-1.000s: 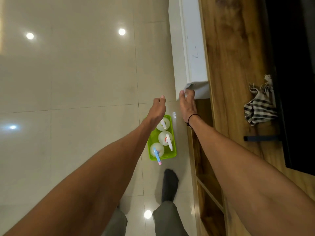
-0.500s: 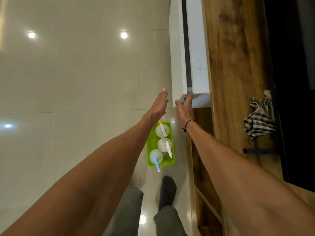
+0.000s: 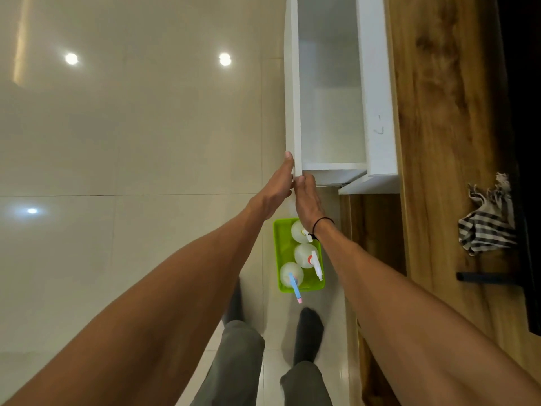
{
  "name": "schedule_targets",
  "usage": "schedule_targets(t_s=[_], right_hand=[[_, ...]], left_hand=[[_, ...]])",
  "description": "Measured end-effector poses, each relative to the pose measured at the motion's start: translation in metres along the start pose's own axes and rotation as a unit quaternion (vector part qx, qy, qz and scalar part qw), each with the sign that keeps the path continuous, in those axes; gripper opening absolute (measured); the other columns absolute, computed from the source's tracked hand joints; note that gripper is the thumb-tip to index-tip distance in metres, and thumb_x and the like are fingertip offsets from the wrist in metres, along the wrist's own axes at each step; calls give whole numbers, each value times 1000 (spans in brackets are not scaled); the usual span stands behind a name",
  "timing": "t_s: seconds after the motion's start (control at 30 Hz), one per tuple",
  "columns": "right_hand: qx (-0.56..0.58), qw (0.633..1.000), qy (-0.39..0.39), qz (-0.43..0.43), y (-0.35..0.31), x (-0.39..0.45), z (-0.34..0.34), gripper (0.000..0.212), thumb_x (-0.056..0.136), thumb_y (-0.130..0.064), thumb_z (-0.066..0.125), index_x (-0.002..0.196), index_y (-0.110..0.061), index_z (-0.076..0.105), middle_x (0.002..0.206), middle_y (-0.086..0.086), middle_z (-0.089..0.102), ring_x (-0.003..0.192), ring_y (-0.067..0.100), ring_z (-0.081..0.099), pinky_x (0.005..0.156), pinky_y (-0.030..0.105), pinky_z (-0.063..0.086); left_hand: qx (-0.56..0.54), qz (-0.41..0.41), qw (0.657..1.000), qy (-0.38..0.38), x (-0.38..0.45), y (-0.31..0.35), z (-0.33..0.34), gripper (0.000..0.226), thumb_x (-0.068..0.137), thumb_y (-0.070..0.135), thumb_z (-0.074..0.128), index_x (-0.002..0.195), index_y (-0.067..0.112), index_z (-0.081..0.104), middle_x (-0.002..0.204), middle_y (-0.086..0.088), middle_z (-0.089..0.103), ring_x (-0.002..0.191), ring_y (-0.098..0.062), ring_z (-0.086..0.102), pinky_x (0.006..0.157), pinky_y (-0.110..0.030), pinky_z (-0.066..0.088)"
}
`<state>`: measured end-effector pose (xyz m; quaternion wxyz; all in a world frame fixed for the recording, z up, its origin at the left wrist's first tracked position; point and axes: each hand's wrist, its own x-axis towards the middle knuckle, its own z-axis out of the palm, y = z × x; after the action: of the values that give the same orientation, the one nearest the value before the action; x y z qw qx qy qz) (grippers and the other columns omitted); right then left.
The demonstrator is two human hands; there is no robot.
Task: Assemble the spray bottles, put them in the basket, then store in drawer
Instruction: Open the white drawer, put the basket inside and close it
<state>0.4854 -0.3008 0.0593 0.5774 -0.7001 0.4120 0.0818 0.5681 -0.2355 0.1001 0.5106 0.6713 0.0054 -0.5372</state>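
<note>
A white drawer (image 3: pixel 293 83) stands pulled out from the wooden cabinet, and its pale inside holds nothing that I can see. My left hand (image 3: pixel 276 186) lies flat against the outer face of the drawer front near its corner. My right hand (image 3: pixel 306 197) grips that same corner from below. On the floor under my wrists sits a green basket (image 3: pixel 280 247) with three clear spray bottles (image 3: pixel 304 254) standing in it; their triggers are white, blue and one partly hidden by my right wrist.
The wooden cabinet top (image 3: pixel 445 142) runs along the right, with a checked cloth (image 3: pixel 487 230) lying on it beside a dark strip. Open wooden shelves lie below the drawer. Glossy floor tiles (image 3: pixel 131 142) spread to the left. My feet stand just behind the basket.
The drawer has slid out from almost shut to wide open. My left hand came from mid-air onto the drawer front; my right hand stayed at its corner.
</note>
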Motion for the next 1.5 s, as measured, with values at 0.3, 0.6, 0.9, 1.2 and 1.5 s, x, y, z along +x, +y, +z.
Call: schedule_targets(t_s=[0.3, 0.6, 0.9, 1.2, 1.5], right_hand=[[-1, 997, -70, -13, -19, -2, 42, 55, 113, -51, 19, 144, -19, 50, 145, 0, 59, 132, 22, 53, 103, 35, 40], [-4, 995, -99, -28, -25, 4, 65, 57, 112, -54, 21, 151, -25, 52, 153, -2, 58, 144, 21, 50, 120, 40, 39], [-60, 998, -20, 2, 7, 11, 37, 33, 112, -34, 38, 112, -8, 59, 116, 18, 70, 113, 36, 65, 95, 45, 52], [-120, 986, 48, 102, 114, 20, -15, 15, 106, -23, 52, 100, -13, 61, 103, 12, 63, 102, 29, 61, 80, 32, 41], [-105, 978, 31, 178, 220, 42, -7, 43, 108, -31, 44, 141, -6, 58, 146, 19, 57, 133, 35, 57, 103, 37, 45]], left_hand=[[-6, -13, 999, 41, -14, -11, -52, 77, 109, 68, 6, 171, 26, 24, 173, -6, 38, 157, -27, 42, 133, -45, 27], [-30, 8, 994, 103, -27, -25, -76, 76, 107, 69, 1, 159, 34, 43, 143, 2, 59, 134, -24, 54, 114, -41, 38], [-15, -67, 984, 163, -30, -64, -78, 76, 110, 64, 8, 161, 17, 41, 143, -19, 59, 122, -35, 66, 111, -50, 51], [34, -107, 981, 160, -3, -152, -40, 32, 109, 42, 52, 129, 17, 55, 110, -11, 71, 86, -21, 69, 77, -35, 56], [56, -139, 976, 158, 46, -244, -5, 52, 110, 52, 47, 149, 18, 48, 140, -14, 61, 112, -24, 60, 78, -36, 53]])
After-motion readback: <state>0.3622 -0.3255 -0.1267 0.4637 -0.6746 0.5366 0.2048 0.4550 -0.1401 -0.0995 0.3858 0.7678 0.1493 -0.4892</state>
